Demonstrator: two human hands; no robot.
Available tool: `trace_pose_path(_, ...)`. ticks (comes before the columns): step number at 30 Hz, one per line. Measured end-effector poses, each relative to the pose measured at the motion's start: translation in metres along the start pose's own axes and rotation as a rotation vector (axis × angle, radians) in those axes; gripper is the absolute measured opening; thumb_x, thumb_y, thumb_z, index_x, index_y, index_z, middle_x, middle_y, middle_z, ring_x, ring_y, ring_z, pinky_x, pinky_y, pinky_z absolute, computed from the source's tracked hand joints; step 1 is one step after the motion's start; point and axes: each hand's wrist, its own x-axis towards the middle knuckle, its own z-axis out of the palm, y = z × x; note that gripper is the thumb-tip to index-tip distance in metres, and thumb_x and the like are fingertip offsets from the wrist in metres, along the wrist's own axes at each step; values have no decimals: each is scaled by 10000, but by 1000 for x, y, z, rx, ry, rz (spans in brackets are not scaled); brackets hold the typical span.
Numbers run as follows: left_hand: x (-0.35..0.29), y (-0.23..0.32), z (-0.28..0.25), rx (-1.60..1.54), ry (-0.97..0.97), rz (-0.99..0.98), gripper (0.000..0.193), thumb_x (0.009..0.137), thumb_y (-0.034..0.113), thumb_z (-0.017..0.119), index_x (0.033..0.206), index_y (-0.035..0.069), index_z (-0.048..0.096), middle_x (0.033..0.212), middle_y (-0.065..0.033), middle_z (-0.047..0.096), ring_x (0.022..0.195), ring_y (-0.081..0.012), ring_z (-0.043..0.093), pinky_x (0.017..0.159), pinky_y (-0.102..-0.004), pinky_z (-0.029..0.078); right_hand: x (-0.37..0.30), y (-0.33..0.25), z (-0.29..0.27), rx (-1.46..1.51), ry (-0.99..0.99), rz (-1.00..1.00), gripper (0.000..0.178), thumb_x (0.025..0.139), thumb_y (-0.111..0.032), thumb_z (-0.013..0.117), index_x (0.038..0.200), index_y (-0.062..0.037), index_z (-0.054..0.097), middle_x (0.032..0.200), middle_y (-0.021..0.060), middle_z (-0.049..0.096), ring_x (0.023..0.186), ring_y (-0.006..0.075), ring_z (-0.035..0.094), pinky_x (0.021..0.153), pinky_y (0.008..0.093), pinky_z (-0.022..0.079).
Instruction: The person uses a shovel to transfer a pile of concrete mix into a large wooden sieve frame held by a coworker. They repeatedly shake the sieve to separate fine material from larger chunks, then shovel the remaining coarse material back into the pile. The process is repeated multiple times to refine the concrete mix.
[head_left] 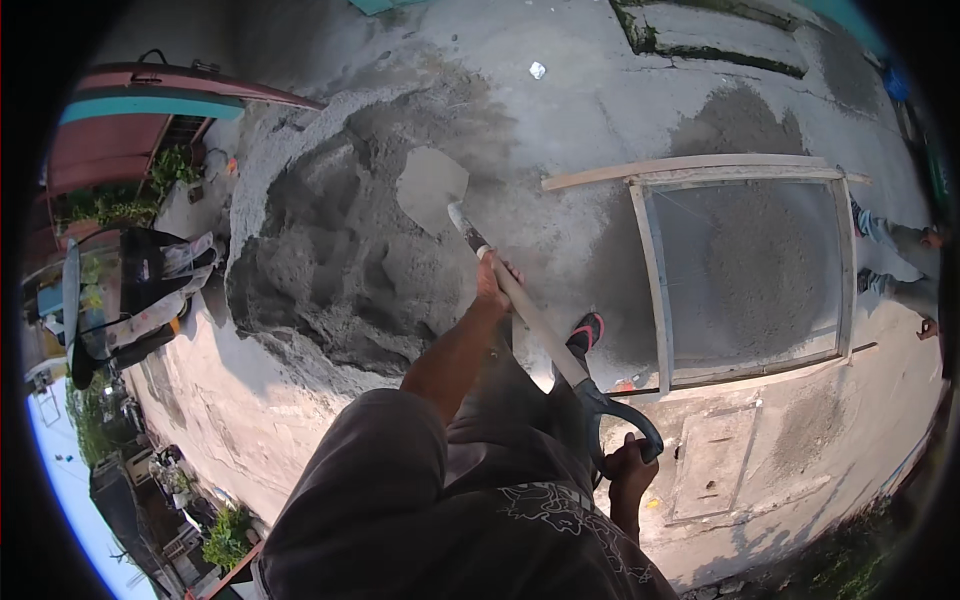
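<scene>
Spanning the centre of the head view, a shovel (545,335) slants from its grey-coated blade (432,188), at upper left, to its dark looped handle (648,425), at lower right. The left hand (494,283) encircles the pale shaft near the blade's socket, its fingers wrapped about the wood. The right hand (628,468) grasps the looped handle, its fingers curled around the grip. The blade lies over the right-hand margin of a large pile (330,270) of grey granular material; whether it touches the pile cannot be told. Right of the shaft stands a foot in a dark sandal (592,328) with a pink edge. Farther right is a wooden-framed screen (655,290), through which grey material shows; a plank (580,178) runs along its far edge and extends beyond it to the left. Another person's legs (880,232) appear beside the screen's right side. A small crumpled white piece (538,70) lies on the concrete ground (570,120) beyond the blade.
</scene>
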Motion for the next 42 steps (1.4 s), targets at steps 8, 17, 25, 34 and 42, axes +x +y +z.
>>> trace_pose_path(8,111,-76,-73,239,260,-193,115,747,125,539,754,70,438,624,-52,432,524,-192,457,508,-359,437,48,40,23,-190,272,-14,237,769,-131,531,580,-86,396,397,4,357,311,100,343,324,249,299)
trace_pose_path(17,152,-185,-32,109,73,-432,150,758,119,526,814,63,399,698,-48,425,591,-193,487,556,-337,454,124,-30,-24,-402,532,-2,295,771,-259,530,574,-121,359,436,-33,271,335,73,284,314,241,257)
trace_pose_path(25,346,167,-118,192,279,-29,114,744,91,514,773,43,414,666,-76,447,621,-200,498,588,-346,448,294,60,328,-265,-109,86,267,750,-155,539,529,-80,409,421,20,360,337,117,363,350,252,299)
trace_pose_path(34,371,163,-159,-175,301,25,131,741,108,538,676,94,425,543,-14,396,492,-149,399,486,-293,389,274,99,310,-251,-124,50,243,766,-163,544,569,-70,436,452,10,384,363,106,397,369,242,337)
trace_pose_path(42,321,116,-151,-81,366,8,130,750,98,529,700,67,412,599,-43,417,519,-164,425,489,-332,403,281,104,236,-266,-100,77,297,753,-203,539,526,-78,393,408,21,337,321,138,359,334,277,330)
